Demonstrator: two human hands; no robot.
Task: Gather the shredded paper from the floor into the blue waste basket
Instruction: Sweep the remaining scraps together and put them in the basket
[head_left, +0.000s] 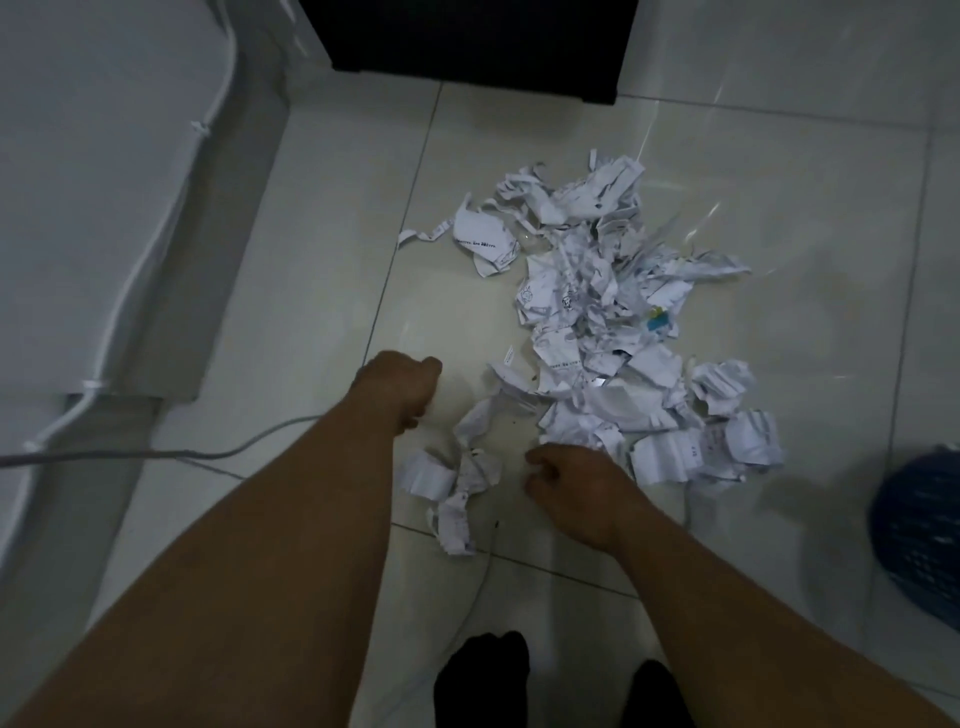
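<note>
A heap of white shredded and crumpled paper (602, 312) lies spread on the pale tiled floor, from the middle toward the right. A smaller clump of scraps (452, 483) lies between my two hands. My left hand (400, 387) hovers left of the heap, its fingers curled under and holding nothing that I can see. My right hand (566, 483) hangs low at the near edge of the heap, fingers loosely curled, nothing in it. The blue waste basket (922, 530) shows partly at the right edge.
A dark cabinet (478, 41) stands at the back. A white wall and skirting with white cables (130, 270) run along the left; a grey cable (156, 454) crosses the floor under my left arm. My feet in black socks (483, 675) are at the bottom.
</note>
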